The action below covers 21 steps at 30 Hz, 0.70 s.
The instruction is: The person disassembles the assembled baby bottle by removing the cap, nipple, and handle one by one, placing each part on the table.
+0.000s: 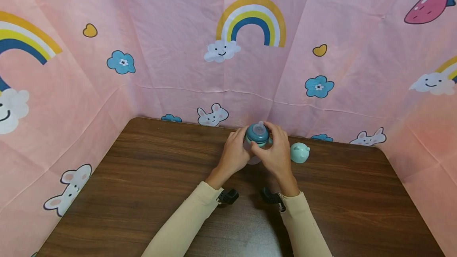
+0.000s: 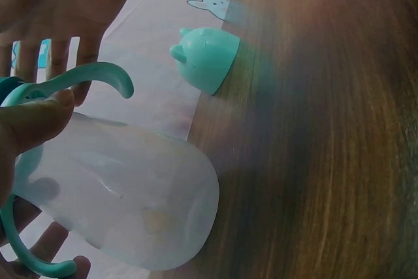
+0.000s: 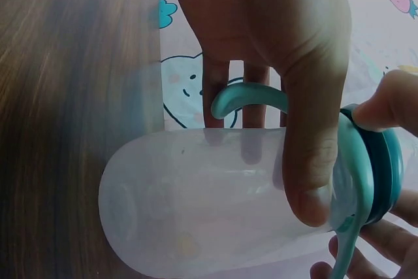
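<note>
The head view shows both hands gathered at the top of a baby bottle with a frosted, translucent plastic body (image 3: 189, 194), near the back edge of the dark brown wood-grain surface (image 1: 143, 177). The left hand (image 1: 232, 152) grips the bottle's upper body, thumb laid across the front and fingers behind, as the right wrist view makes plain. The right hand (image 1: 276, 152) holds the bottle at its dark teal ring collar (image 3: 386, 174), the thumb pressed to it and fingertips on the far side. Curved mint-green plastic handles (image 2: 101, 72) arch out from just below the collar, and a clear nipple (image 1: 261, 123) rises from its top. Whether the base touches the surface cannot be told. Just beside the right hand, a glossy mint-green domed cap (image 1: 300, 152) with small ear-like bumps sits rim down. Long cream sleeves (image 1: 189, 213) cover the forearms, and a black device (image 1: 228, 196) is strapped at each wrist. Beyond the surface hangs a creased pink cloth (image 1: 171, 43) printed with rainbows (image 1: 251, 5), white rabbits (image 1: 212, 116) and blue flowers (image 1: 115, 63).
</note>
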### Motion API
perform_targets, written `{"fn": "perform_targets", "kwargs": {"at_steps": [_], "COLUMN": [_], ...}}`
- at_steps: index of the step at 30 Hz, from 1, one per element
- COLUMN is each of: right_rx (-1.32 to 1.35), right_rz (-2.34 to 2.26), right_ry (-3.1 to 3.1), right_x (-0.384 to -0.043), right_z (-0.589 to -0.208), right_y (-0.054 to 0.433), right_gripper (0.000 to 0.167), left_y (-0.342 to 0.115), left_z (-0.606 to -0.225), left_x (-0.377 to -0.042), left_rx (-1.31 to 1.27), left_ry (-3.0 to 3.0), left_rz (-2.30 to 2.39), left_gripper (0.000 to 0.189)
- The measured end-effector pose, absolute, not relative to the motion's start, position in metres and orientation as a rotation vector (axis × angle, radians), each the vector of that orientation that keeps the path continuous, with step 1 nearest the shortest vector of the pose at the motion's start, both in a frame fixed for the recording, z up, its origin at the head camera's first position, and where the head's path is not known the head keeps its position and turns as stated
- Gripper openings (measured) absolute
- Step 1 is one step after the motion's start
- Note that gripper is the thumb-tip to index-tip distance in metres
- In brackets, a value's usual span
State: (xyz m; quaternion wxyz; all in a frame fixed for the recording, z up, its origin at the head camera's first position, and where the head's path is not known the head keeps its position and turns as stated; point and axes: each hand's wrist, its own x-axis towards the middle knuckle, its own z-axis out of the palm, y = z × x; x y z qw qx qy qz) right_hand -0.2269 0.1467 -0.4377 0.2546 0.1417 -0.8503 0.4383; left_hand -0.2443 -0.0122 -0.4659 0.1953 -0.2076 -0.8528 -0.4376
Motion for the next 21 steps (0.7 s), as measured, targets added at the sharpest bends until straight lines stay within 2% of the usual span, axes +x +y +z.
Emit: {"fn": "perform_targets", "kwargs": {"at_steps": [6,13,21], "right_rx": [0.389,0.356,0.336], "right_rz": [1.204,1.175,1.152], "right_ry": [-2.313,-2.302,-2.322], "right_x": [-0.2278,-0.2268,-0.2261], "right_z": [-0.438,-0.4392,-0.4385], "right_y": [0.1486,0.1467,0.146], "right_gripper": [0.071,0.086,0.08], "left_y": [-0.0118,-0.0115,-0.0124], "left_z": [-0.4659,-0.4635,-0.4623], "left_x": [-0.2445,-0.2434,-0.2417], "left_rx": [-0.582,-0.56,-0.537], "left_ry": [-2.384,-2.429,-2.447], "left_rz": [-1.221,-1.266,-1.301], "left_gripper": [0.064,0.063,0.068]}}
